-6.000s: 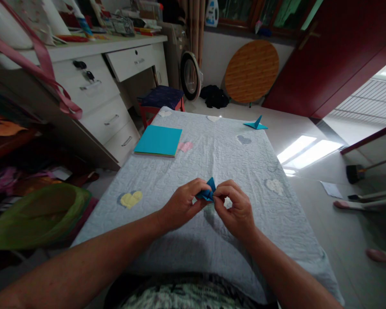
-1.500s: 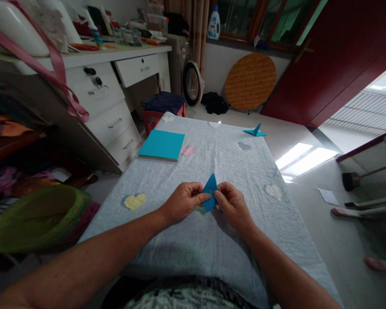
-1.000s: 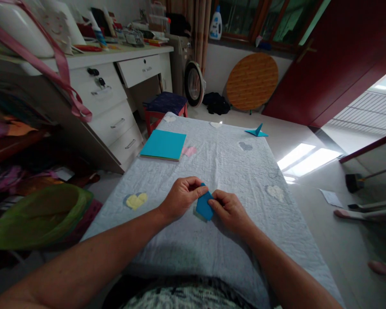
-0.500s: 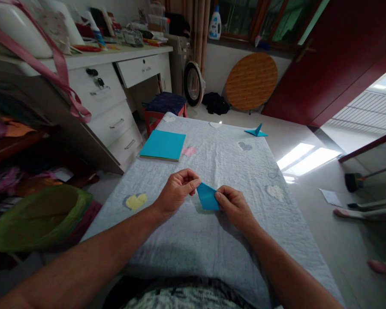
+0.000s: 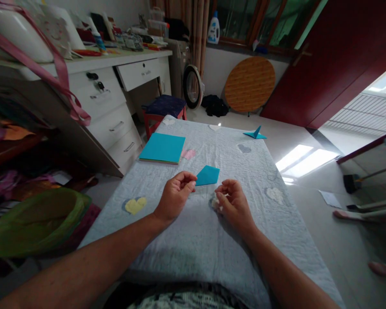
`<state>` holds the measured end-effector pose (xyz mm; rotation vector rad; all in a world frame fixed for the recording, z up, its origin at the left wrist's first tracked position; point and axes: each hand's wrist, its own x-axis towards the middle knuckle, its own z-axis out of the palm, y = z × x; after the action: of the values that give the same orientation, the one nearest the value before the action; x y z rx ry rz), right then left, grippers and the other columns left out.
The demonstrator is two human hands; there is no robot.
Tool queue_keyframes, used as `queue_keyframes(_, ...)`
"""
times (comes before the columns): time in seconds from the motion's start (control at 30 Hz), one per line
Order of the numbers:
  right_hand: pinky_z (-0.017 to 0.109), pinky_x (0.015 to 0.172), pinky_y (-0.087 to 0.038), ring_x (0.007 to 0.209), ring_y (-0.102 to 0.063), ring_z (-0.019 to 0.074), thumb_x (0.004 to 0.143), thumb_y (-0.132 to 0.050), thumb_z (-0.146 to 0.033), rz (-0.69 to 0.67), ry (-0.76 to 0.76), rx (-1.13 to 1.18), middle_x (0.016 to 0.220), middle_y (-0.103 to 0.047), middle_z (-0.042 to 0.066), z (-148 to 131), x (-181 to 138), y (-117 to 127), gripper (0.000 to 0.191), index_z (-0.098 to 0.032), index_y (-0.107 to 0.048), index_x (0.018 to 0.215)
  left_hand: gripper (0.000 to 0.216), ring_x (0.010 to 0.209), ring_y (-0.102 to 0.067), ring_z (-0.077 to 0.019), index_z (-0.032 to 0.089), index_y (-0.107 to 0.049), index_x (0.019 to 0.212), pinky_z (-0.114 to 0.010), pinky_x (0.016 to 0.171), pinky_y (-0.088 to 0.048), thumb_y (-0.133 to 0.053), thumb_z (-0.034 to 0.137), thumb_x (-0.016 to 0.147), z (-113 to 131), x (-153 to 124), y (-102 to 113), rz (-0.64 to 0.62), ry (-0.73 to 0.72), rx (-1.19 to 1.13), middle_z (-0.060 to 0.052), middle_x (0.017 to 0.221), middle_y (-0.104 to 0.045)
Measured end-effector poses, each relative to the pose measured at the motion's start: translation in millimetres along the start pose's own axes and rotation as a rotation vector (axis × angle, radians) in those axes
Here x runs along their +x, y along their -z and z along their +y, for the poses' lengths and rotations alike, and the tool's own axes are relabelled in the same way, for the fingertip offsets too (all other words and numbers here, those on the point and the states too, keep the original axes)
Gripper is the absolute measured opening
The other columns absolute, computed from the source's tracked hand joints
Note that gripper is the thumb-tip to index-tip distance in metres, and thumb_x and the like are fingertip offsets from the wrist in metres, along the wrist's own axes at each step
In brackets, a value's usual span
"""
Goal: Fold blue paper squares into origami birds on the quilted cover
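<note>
A folded piece of blue paper (image 5: 208,175), pointed at its left end, is pinched by that point between the thumb and fingers of my left hand (image 5: 176,193). My right hand (image 5: 233,204) is off the paper, a little below and to the right of it, with fingers curled and thumb apart from them; nothing shows in its grasp. Farther back on the left lies a stack of square paper (image 5: 163,148) with a blue sheet on top. A folded blue paper shape (image 5: 256,133) with an upright fin stands at the far right corner.
The table is covered by a pale grey cloth (image 5: 212,257) with heart patches. A stool (image 5: 164,107) stands beyond its far left corner. On the left are a white desk (image 5: 112,116) and a bin with a green liner (image 5: 41,219). A round wooden board (image 5: 250,83) leans at the back wall.
My right hand has let go of the folded paper. The paper has swung round in my left hand, its broad end now pointing away and to the right.
</note>
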<state>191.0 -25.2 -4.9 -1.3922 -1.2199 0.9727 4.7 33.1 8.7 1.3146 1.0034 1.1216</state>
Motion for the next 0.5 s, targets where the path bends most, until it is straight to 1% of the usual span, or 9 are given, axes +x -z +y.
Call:
queue_keyframes(0.03,0.027,0.058,-0.048,0.065,-0.057,0.0126,0.086,-0.058,-0.030,-0.015,0.045,-0.120,0.090,-0.062,0.000,1,0,1,0.020,-0.025,-0.049,0.103,0.017,0.073,-0.062,-0.0132,0.018,-0.066,0.093,-0.026,0.071,-0.052,-0.065,0.031,0.081,-1,1,1,0.021,-0.007,0.020,0.000,0.082,-0.067)
queue_keyframes(0.1,0.036,0.076,-0.051,0.084,-0.061,0.0183,0.087,-0.056,-0.024,-0.109,0.182,-0.359,0.098,-0.065,0.005,0,-2,4,0.012,-0.022,-0.055,0.099,0.022,0.082,-0.066,-0.0163,0.017,-0.069,0.099,-0.029,0.078,-0.053,-0.065,0.032,0.083,-2,2,2,0.029,-0.011,0.077,-0.003,0.089,-0.071)
queue_keyframes(0.17,0.046,0.095,-0.045,0.107,-0.059,0.0248,0.087,-0.057,-0.020,-0.224,0.323,-0.558,0.112,-0.066,0.010,-2,-5,7,0.014,-0.021,-0.059,0.101,0.027,0.090,-0.067,-0.0191,0.017,-0.070,0.105,-0.032,0.084,-0.053,-0.066,0.030,0.082,-3,3,3,0.002,-0.019,0.158,-0.006,0.098,-0.073)
queue_keyframes(0.23,0.051,0.106,-0.036,0.122,-0.052,0.0280,0.088,-0.058,-0.019,-0.295,0.394,-0.700,0.127,-0.063,0.012,-3,-7,10,0.020,-0.021,-0.061,0.108,0.031,0.093,-0.067,-0.0205,0.016,-0.070,0.109,-0.034,0.087,-0.053,-0.067,0.026,0.080,-3,3,4,-0.046,-0.043,0.258,-0.007,0.104,-0.074)
queue_keyframes(0.3,0.052,0.109,-0.034,0.127,-0.050,0.0279,0.090,-0.058,-0.020,-0.314,0.397,-0.777,0.133,-0.060,0.012,-3,-9,11,0.025,-0.021,-0.060,0.114,0.032,0.088,-0.067,-0.0200,0.016,-0.071,0.110,-0.034,0.085,-0.052,-0.066,0.019,0.079,-5,1,3,-0.113,-0.078,0.390,-0.007,0.100,-0.074)
queue_keyframes(0.4,0.049,0.107,-0.038,0.123,-0.053,0.0269,0.091,-0.056,-0.020,-0.305,0.390,-0.805,0.131,-0.060,0.012,-2,-10,15,0.025,-0.020,-0.060,0.116,0.029,0.080,-0.065,-0.0186,0.018,-0.072,0.105,-0.032,0.079,-0.051,-0.061,0.011,0.079,-7,0,2,-0.226,-0.154,0.578,-0.005,0.089,-0.072)
queue_keyframes(0.47,0.047,0.103,-0.042,0.118,-0.056,0.0265,0.090,-0.056,-0.019,-0.312,0.374,-0.824,0.126,-0.062,0.012,-5,-7,18,0.022,-0.020,-0.061,0.112,0.027,0.082,-0.064,-0.0192,0.020,-0.073,0.101,-0.033,0.080,-0.050,-0.058,0.009,0.080,-9,0,2,-0.263,-0.226,0.642,-0.005,0.088,-0.070)
queue_keyframes(0.5,0.046,0.101,-0.044,0.115,-0.057,0.0262,0.089,-0.057,-0.018,-0.330,0.362,-0.840,0.122,-0.063,0.012,-8,-4,19,0.020,-0.020,-0.062,0.109,0.027,0.085,-0.063,-0.0201,0.020,-0.072,0.099,-0.034,0.083,-0.050,-0.057,0.008,0.081,-10,0,2,-0.261,-0.264,0.661,-0.005,0.090,-0.070)
